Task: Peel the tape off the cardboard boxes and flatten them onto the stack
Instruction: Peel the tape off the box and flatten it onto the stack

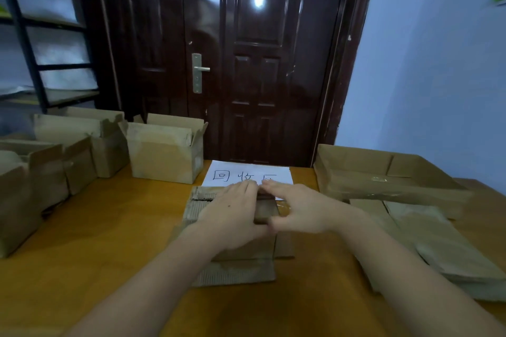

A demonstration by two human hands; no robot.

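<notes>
Two hands press one flattened brown cardboard box onto the stack just in front of the white paper sign.
Left hand and right hand lie flat-fingered, gripping nothing; pressing evenly along the creases should keep it flat.

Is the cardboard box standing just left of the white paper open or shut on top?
Open: the box has its top flaps standing up.

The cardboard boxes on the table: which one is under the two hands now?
The flattened box in the middle, just before the white paper sign. Left hand and right hand rest on it; the others stand untouched at the sides.
</notes>
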